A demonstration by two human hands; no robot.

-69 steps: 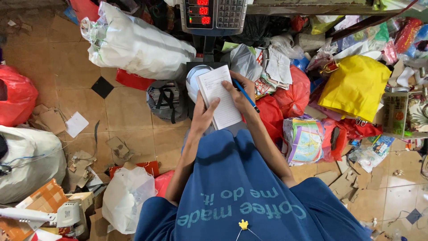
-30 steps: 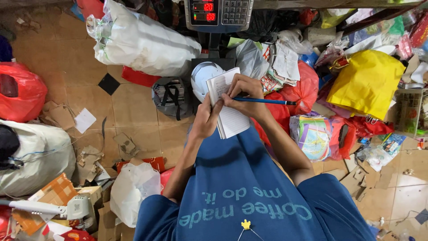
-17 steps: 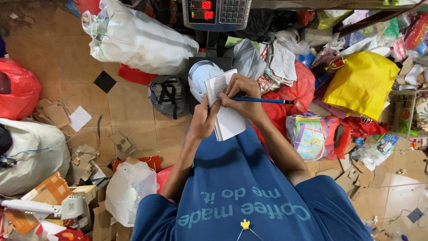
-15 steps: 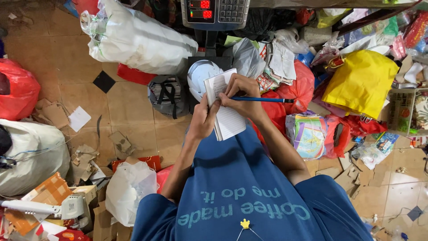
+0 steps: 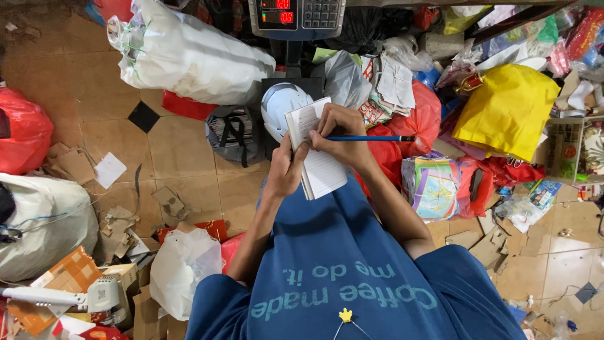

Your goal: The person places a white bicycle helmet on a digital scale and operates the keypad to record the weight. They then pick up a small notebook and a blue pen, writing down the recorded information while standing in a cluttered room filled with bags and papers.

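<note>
Since a moment ago the notepad [image 5: 318,157] has barely shifted; left hand [image 5: 286,170] clasps its left edge, right hand [image 5: 340,132] grips a blue pen [image 5: 371,138] on the page, cluttered floor [image 5: 189,182] below

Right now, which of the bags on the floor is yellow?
The yellow plastic bag at upper right, beyond the blue pen's end; the others nearby are red, white or grey.

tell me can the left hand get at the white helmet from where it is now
Probably yes: the left hand holds the notebook right beside the white helmet, nothing between them, though it would have to let go first.
</note>
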